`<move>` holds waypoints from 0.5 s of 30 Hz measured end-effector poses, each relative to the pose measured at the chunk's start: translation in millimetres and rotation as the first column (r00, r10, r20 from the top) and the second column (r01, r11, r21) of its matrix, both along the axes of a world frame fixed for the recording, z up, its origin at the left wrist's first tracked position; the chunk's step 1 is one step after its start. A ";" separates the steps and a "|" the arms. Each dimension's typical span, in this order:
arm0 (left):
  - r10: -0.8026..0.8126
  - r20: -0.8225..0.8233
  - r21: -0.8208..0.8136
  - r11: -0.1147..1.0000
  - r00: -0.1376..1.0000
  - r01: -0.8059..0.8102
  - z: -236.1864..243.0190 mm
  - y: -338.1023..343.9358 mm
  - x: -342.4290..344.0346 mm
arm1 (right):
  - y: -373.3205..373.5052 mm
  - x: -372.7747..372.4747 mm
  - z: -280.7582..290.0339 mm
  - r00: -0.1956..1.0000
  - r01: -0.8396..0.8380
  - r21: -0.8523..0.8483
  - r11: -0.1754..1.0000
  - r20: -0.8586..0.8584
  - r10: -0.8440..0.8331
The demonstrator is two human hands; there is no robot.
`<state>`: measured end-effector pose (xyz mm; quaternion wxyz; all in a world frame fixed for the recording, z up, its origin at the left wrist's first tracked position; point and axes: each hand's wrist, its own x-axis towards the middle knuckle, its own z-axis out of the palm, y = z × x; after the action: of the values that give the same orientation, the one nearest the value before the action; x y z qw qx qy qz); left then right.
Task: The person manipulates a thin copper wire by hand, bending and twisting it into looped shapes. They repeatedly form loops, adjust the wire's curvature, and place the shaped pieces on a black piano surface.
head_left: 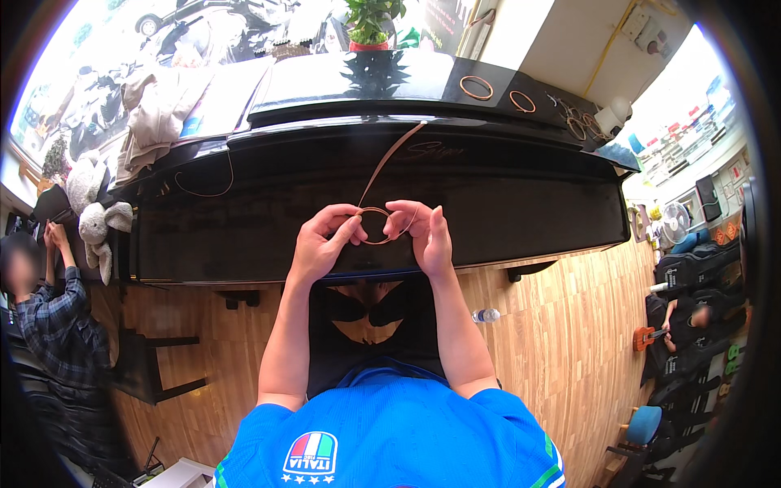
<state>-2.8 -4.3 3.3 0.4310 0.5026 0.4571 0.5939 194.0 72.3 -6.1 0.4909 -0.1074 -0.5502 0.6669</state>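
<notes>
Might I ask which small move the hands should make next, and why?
Perhaps the right hand should guide the long strip around the ring, because the left hand pinches the ring while the strip's far end extends beyond both hands.

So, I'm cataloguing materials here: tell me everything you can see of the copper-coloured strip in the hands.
The strip is thin, slender and smooth-looking, perhaps metal or a plastic, though the picture cannot settle which. Part is bent into a small round loop; a long tail curves from its left side up and rightward to a pale tip, before the glossy black piano. The left hand pinches the loop's left side; the right hand has fingers at its right.
</notes>
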 end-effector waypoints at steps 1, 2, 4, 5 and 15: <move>0.004 0.021 0.007 1.000 1.000 -0.004 0.6 -0.2 0.5 | 0.7 1.8 0.7 0.999 -0.032 -0.008 0.999 -0.023 0.032; 0.008 0.042 0.014 1.000 0.999 -0.009 0.9 -0.4 0.9 | 0.3 1.8 1.7 1.000 -0.023 -0.023 0.999 -0.017 0.023; 0.023 0.038 -0.004 1.000 0.999 -0.023 0.8 -1.3 1.4 | -1.1 1.8 5.6 1.000 -0.005 -0.052 0.999 -0.005 0.005; 0.030 0.036 -0.013 0.999 0.999 -0.029 1.0 -1.6 1.6 | -0.9 2.1 5.3 1.000 -0.006 -0.038 0.999 0.011 0.007; 0.006 0.002 0.005 1.000 1.000 -0.006 1.3 -1.7 2.0 | -1.8 6.8 4.0 0.958 -0.031 0.088 0.996 0.286 0.004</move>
<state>-0.8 -6.0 4.6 0.4284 0.5016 0.4566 0.5969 200.8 70.5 -2.1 0.4047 -0.1752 -0.6462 0.6229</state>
